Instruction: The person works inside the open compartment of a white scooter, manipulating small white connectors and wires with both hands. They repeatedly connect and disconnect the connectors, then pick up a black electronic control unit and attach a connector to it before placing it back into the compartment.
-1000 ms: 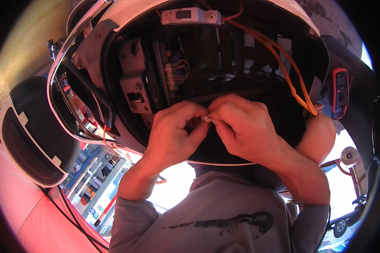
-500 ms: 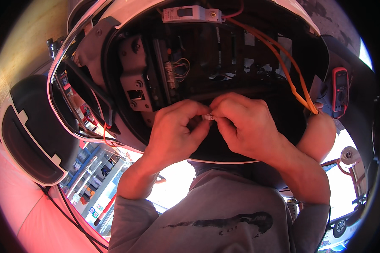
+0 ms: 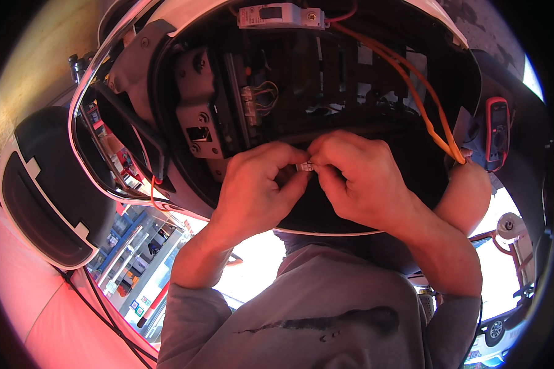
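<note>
Over the near edge of a dark, open vehicle compartment (image 3: 301, 215), my left hand (image 3: 250, 187) and my right hand (image 3: 364, 178) meet fingertip to fingertip. Between them is a small whitish connector-like piece (image 3: 306, 166), pinched by the thumb and forefinger of each hand. Fingers cover most of it, so its exact kind does not show. Beyond my left hand, a row of small connectors (image 3: 248, 104) with thin pale wires is fixed along a metal rail.
A white circuit breaker (image 3: 281, 16) sits at the far rim. Orange cables (image 3: 412, 83) run from it down the right side. A red-framed multimeter (image 3: 497, 132) lies at the right. At the left, a metal bracket (image 3: 197, 107) stands inside the compartment; a black padded backrest (image 3: 55, 190) lies outside.
Both hands keep their pinch and have barely shifted. Slightly more of the small whitish piece shows between the fingertips.
</note>
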Tool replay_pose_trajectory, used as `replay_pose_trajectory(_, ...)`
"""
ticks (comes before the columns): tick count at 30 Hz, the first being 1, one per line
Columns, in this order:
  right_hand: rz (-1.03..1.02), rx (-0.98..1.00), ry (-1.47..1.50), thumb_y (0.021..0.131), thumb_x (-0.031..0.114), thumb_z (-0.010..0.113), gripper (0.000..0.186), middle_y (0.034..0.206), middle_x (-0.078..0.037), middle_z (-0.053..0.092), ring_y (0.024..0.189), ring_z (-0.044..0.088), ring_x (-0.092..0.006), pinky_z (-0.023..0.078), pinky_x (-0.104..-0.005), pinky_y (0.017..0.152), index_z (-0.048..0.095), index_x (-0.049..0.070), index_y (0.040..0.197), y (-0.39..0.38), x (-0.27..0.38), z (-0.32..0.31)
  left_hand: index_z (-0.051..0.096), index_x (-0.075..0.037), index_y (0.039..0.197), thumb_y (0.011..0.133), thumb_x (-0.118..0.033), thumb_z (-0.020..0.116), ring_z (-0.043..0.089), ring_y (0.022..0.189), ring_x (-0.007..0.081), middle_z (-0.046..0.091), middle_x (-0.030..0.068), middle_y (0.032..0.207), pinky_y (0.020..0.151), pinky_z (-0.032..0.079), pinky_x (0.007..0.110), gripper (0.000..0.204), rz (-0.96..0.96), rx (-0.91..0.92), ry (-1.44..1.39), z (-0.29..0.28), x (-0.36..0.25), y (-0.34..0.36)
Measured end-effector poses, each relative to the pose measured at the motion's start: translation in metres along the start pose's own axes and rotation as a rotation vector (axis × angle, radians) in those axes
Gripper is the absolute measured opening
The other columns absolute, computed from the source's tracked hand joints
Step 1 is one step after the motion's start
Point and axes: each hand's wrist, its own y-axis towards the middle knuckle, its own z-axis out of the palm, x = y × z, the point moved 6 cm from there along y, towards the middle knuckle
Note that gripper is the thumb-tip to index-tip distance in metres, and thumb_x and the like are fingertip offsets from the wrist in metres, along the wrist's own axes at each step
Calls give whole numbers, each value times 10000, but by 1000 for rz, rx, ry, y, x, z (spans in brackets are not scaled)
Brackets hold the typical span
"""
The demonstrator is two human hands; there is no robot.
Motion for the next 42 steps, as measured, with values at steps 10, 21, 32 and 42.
replay_pose_trajectory(10, 56, 5, 17, 813, -7, 668, 93, 794, -149, 645, 705, 650, -398, 518, -442, 578, 593, 16, 863, 0, -1, 0, 708, 21, 956, 826, -23, 743, 701, 664, 236, 701, 133, 828, 575, 528, 326, 142, -9, 12, 35, 1, -1, 0)
replay_pose_trajectory(21, 78, 55, -27, 781, -82, 669, 153, 820, -152, 677, 702, 681, -338, 523, -355, 588, 649, 7, 905, 0, -1, 3, 708, 28, 948, 813, -13, 742, 712, 679, 244, 708, 136, 836, 586, 538, 326, 145, -12, 15, 60, 2, 1, 0)
replay_pose_trajectory(32, 130, 74, 16, 840, -57, 676, 94, 843, -132, 695, 709, 701, -250, 535, -321, 596, 633, -11, 910, -1, -7, 3, 713, 20, 973, 820, -20, 746, 718, 682, 247, 716, 136, 849, 595, 544, 324, 161, -4, 14, 91, 2, 0, 1)
replay_pose_trajectory(42, 592, 268, 175, 904, 42, 712, 180, 887, -108, 721, 760, 682, -134, 549, -292, 681, 642, -39, 1049, 6, -36, 13, 680, 37, 1040, 856, 5, 707, 743, 752, 186, 742, 146, 886, 670, 565, 291, 189, -51, -22, 107, 0, 6, 1)
